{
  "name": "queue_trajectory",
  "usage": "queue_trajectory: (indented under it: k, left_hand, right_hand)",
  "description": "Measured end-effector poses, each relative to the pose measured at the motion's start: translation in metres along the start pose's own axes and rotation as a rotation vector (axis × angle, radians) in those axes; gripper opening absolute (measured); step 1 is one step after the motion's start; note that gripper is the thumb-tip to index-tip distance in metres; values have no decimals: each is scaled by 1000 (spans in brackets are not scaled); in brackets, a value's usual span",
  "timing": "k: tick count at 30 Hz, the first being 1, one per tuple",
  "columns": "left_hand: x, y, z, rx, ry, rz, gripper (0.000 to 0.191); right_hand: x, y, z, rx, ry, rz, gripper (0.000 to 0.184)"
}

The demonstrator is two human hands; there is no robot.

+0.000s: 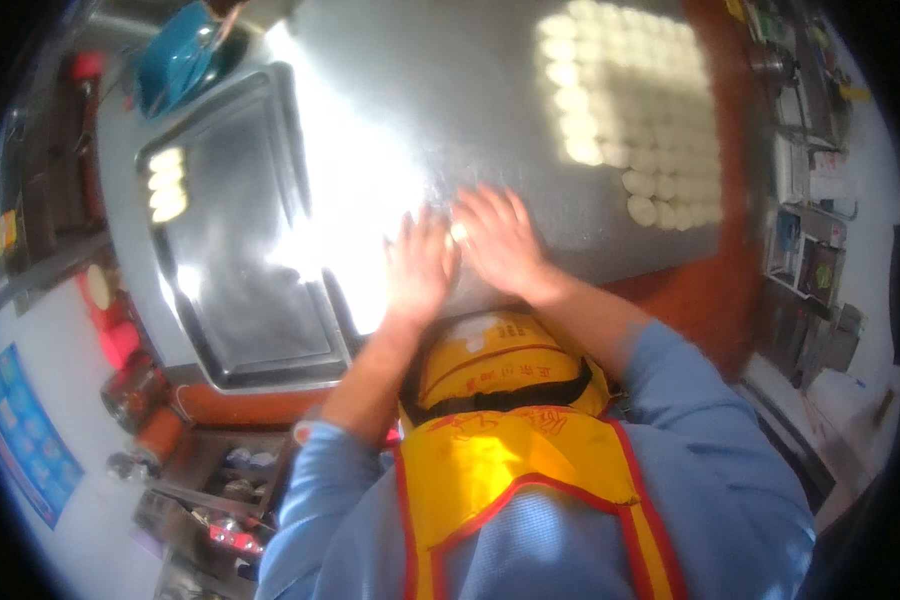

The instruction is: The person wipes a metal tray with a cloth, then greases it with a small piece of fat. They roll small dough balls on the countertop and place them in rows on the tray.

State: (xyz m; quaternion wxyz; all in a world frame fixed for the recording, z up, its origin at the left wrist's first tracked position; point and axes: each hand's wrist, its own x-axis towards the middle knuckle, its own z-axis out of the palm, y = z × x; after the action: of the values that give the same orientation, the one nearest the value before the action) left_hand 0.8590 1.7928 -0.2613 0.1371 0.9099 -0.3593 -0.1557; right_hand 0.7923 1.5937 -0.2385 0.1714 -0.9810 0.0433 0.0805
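Note:
My left hand (420, 266) lies palm down near the front of a metal worktop (435, 67), fingers stretched forward. Close beside it, my right hand (499, 236) is also palm down, with its fingers spread. A small pale bit (459, 233) shows between the thumbs, perhaps dough; blur and glare hide what it is. Whatever is under the palms is hidden. To the right, rows of round, pale dough pieces (637, 135) cover part of the worktop. At the left stands a shallow metal tray (232, 300) with several similar pale pieces (167, 184) along its far-left side.
A teal basin (176, 64) stands behind the tray. Strong sunlight glares across the worktop between tray and hands. An orange-brown edge (739, 187) borders the worktop at right. An open drawer (232, 469) with small items is at lower left, and shelves (806, 247) stand at far right.

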Motion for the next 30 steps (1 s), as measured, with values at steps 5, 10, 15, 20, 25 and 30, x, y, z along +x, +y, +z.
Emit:
queue_trajectory:
  k: [5,10,15,20,25,30]
  left_hand:
    - [-74,-15,-55,-642,-48,-210,41]
    - [-74,-65,-118,-1726,425,-919,47]
    - [-70,-177,-169,-1792,845,-1045,65]
    - [-37,-304,-186,-1888,1148,-952,79]
    - [-15,-367,-180,-1791,1082,-1034,81]
    - [-7,-372,-178,-1818,943,-926,74]
  right_hand:
    - [-30,-33,-31,735,-140,312,53]
    - [85,-152,-30,1208,-400,306,67]
    - [226,-279,9,744,-409,-92,73]
    - [334,-372,48,610,-115,-426,53]
    - [387,-391,66,252,70,-496,34]
    - [337,-332,57,653,-6,-414,31]
